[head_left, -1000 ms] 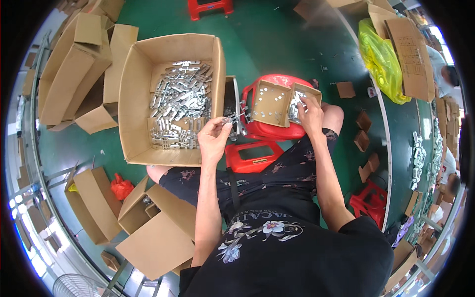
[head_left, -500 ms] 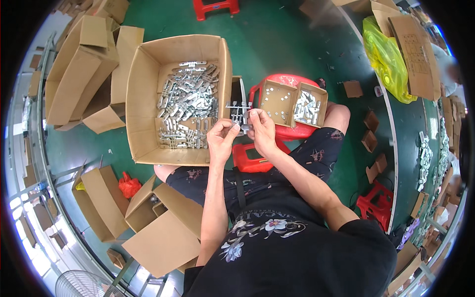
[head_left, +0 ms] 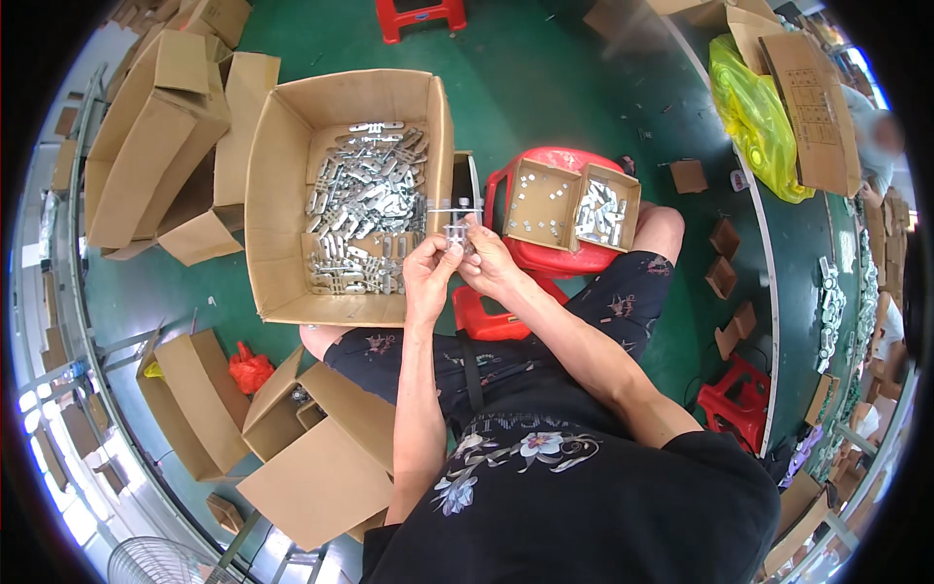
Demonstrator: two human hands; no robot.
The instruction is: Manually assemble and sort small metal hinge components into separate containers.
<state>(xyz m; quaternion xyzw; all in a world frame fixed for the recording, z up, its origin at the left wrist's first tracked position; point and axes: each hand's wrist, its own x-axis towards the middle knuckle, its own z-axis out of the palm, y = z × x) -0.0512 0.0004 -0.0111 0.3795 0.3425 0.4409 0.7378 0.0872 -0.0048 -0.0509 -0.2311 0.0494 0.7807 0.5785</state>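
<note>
Person seated, black floral top, both forearms reaching fwd from lower edge. Left hand (head_left: pixel 428 277) and right hand (head_left: pixel 486 263) meet just above the knees, fingers of both pinched narrow on one small metal part (head_left: pixel 455 232) held btwn them; can't tell exactly how each finger sits on it, too small. A thin metal rod (head_left: pixel 446 209) pokes out to the left just above the part, touching or nearly so.

Just below the hands, a low red plastic stool (head_left: pixel 486 321) btwn the legs. Lower left, on the green floor (head_left: pixel 545 88), a few open empty cardboard cartons (head_left: pixel 321 457), w/ a red bag (head_left: pixel 251 368) beside them.

Directly beyond the left hand: big open cardboard box (head_left: pixel 282 175) holding a heap of flat silvery metal brackets (head_left: pixel 365 204), piled mostly toward its right half. Beyond the right hand, a second red stool (head_left: pixel 569 161) carries a small two-compartment carton (head_left: pixel 569 204); its right compartment has small shiny metal pieces (head_left: pixel 600 211), left one only a few bits.

Far left: stack of folded cartons (head_left: pixel 146 146). Far top: another red stool (head_left: pixel 418 15). Far right: long counter (head_left: pixel 808 253) w/ a yellow plastic bag (head_left: pixel 754 117), a flat cardboard sheet and rows of metal parts; another person at its far end.
</note>
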